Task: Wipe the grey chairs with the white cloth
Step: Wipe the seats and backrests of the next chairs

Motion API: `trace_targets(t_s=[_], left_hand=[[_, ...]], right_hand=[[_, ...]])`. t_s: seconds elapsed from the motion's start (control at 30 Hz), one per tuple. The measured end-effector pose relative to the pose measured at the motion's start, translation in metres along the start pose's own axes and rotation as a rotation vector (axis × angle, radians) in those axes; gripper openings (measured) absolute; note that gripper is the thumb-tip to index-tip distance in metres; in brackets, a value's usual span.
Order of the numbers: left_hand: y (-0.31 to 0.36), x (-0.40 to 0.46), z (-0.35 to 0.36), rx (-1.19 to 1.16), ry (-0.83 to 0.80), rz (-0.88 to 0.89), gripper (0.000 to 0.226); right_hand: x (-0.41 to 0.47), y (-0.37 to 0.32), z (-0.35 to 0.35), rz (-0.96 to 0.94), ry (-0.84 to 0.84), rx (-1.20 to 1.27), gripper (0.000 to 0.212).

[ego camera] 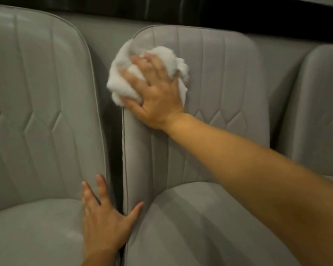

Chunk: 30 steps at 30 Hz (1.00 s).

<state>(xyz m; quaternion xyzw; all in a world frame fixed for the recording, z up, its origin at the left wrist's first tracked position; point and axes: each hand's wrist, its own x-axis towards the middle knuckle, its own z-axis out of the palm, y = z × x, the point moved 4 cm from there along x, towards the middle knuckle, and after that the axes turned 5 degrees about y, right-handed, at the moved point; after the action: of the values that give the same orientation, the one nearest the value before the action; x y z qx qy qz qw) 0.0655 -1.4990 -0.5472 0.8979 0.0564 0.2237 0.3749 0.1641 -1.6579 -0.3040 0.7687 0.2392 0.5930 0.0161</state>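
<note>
Chairs number three in this row of grey seats: the middle chair (215,77) is the one being worked on, a second chair (38,104) stands just to its left across a narrow dark gap, and only a sliver of the third chair (319,104) shows on its right. One white cloth (123,73) is bunched up against the upper left corner of the middle chair's backrest, hard by its piped edge. Two bare hands are in view. The right hand (158,95) lies over the cloth with fingers spread and curled into the folds, gripping it and pressing it to the backrest; its forearm reaches in across the middle chair's seat cushion. The left hand (106,219) sits low, at the bottom of the gap beside the middle chair, fingers straight and splayed wide, holding nothing; the fingers lie on the second chair and the thumb reaches to the middle chair's edge. Behind the middle chair's top runs a dark band (181,10). No container is in view.
</note>
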Motion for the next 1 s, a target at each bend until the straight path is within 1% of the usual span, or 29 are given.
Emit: trace_targets(t_s=[0.1,0.17,0.2,0.23,0.27,0.3,0.37,0.4,0.43,0.5,0.57,0.63,0.7,0.77,0.83,0.87,0.93,0.97,1.0], left_hand=[[0.001,-0.001,-0.001,0.016,-0.015,-0.016,0.136],[0.001,-0.002,-0.002,0.024,-0.018,-0.005,0.133],[0.001,-0.002,-0.002,0.024,-0.019,-0.001,0.131],[0.000,-0.001,-0.002,0.024,-0.019,0.001,0.131],[0.000,-0.002,-0.002,0.027,-0.020,0.001,0.130],[0.000,-0.002,-0.001,0.029,-0.023,0.001,0.130],[0.000,-0.002,-0.001,0.023,-0.028,0.008,0.129],[0.000,-0.002,-0.001,0.021,-0.027,0.011,0.130],[0.001,-0.002,-0.001,0.019,-0.025,0.013,0.130],[0.001,-0.001,-0.001,0.018,-0.017,0.012,0.133],[0.001,0.000,0.000,0.020,-0.018,0.008,0.134],[0.001,0.000,0.000,0.022,-0.005,0.012,0.135],[0.002,0.000,-0.001,0.022,-0.006,0.008,0.134],[0.001,-0.001,-0.001,0.023,-0.016,-0.004,0.134],[0.001,0.000,-0.001,0.022,-0.020,-0.003,0.133],[0.001,0.000,-0.001,0.018,-0.023,-0.001,0.133],[0.000,0.000,0.000,0.017,-0.018,0.005,0.133],[0.000,0.000,-0.001,0.018,-0.017,0.008,0.132],[0.000,-0.001,-0.001,0.019,-0.020,0.012,0.132]], right_hand=[[0.001,-0.009,-0.002,-0.246,-0.109,-0.003,0.058],[0.006,0.004,0.001,-0.373,-0.187,-0.082,0.061],[0.013,0.017,0.000,-0.422,-0.222,-0.133,0.065],[0.024,0.035,-0.004,-0.416,-0.217,-0.180,0.070],[0.036,0.057,-0.010,-0.319,-0.213,-0.215,0.075],[0.045,0.084,-0.016,-0.137,-0.237,-0.251,0.079],[0.043,0.147,-0.033,0.323,-0.245,-0.290,0.081],[0.033,0.167,-0.044,0.463,-0.234,-0.298,0.079],[0.022,0.177,-0.053,0.520,-0.231,-0.308,0.077],[0.001,0.173,-0.053,0.526,-0.227,-0.337,0.076],[-0.023,0.155,-0.041,0.572,-0.198,-0.365,0.075],[-0.061,0.127,-0.030,0.634,-0.118,-0.348,0.072],[-0.119,0.086,-0.019,0.575,-0.064,-0.271,0.069],[-0.175,0.047,-0.010,0.487,-0.149,-0.195,0.071],[-0.198,0.038,-0.005,0.430,-0.209,-0.148,0.073],[-0.194,0.042,-0.003,0.376,-0.215,-0.154,0.073],[-0.161,0.062,-0.002,0.210,-0.208,-0.180,0.075],[-0.135,0.077,-0.005,0.162,-0.190,-0.190,0.075],[-0.103,0.094,-0.009,0.175,-0.153,-0.207,0.073]])
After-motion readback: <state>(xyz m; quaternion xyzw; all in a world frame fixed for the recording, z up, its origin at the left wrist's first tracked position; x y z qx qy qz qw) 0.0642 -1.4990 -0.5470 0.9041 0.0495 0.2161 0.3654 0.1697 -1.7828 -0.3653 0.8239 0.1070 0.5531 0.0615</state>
